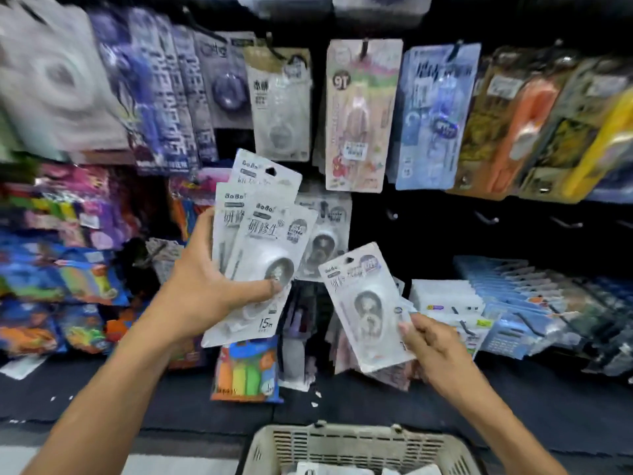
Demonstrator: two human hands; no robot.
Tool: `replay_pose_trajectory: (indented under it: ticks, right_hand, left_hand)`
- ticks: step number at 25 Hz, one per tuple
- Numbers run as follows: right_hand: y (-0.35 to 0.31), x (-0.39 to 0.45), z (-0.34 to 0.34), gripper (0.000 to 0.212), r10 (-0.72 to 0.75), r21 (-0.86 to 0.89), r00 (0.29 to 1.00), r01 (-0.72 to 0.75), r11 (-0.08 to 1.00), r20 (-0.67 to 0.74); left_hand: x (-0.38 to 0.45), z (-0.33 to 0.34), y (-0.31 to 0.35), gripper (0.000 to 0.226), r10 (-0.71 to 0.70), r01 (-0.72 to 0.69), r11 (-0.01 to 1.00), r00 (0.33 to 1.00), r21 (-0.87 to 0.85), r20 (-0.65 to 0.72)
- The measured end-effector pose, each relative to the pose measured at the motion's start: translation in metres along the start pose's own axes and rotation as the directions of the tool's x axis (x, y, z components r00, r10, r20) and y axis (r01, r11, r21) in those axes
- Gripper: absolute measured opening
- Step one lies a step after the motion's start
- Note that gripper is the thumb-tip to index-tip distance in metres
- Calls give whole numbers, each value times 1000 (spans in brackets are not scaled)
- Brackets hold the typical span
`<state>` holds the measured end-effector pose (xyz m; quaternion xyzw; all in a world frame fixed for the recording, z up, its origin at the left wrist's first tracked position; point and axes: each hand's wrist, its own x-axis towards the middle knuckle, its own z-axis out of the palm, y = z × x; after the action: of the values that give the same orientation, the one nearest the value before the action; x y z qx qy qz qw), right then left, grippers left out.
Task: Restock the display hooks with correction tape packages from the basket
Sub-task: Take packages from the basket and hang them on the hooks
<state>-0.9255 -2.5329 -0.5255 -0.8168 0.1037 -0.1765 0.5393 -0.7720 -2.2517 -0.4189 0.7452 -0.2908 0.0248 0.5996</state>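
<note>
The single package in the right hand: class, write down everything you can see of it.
The single package is a white, glossy blister card with a clear bubble over a round grey-and-white dispenser. Its top edge has a dark hang hole, small print and a purple-blue badge. It tilts with the top leaning left, in front of the display and above the basket. The right hand pinches its lower right edge. It does not appear to hang on any hook.
</note>
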Motion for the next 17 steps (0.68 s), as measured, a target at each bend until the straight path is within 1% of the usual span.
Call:
replay_pose_trajectory:
  ticks: [2, 3, 5, 7, 13, 15, 16, 17]
  right_hand:
    - [-25, 4, 13, 33, -48, 40, 998, 50, 998, -51]
    - [-37, 8, 21, 34, -68, 68, 996, 72, 995, -56]
    - [-57, 18, 36, 26, -78, 154, 994, 89, 984, -72]
    - [-72, 29, 48, 24, -71, 190, 993, 88, 978, -92]
    - [-69, 22, 66, 25, 28, 124, 994, -15, 992, -105]
    - [-66, 23, 75, 25, 54, 74, 986, -42, 996, -159]
    - [-66, 30, 79, 23, 78, 68, 976, -65, 996, -205]
    - [-65, 39, 81, 18, 129, 98, 964, -109, 989, -233]
  left_hand:
    - [6, -8, 1, 95, 28, -34, 995, 998, -92, -62]
    - [6, -11, -3, 96, 21, -35, 990, 995, -140, -98]
    - [5, -12, -12, 102, -14, -19, 977, 988, -211, -156]
    - [6, -11, -17, 104, -42, -8, 967, 981, -255, -191]
    - [12, -14, -23, 103, -102, 43, 954, 977, -296, -188]
    - [11, -16, -25, 100, -108, 48, 949, 978, -312, -177]
    - [10, -15, -25, 99, -114, 56, 947, 979, -316, -169]
    - [9, -13, -27, 98, -121, 66, 946, 980, -319, -156]
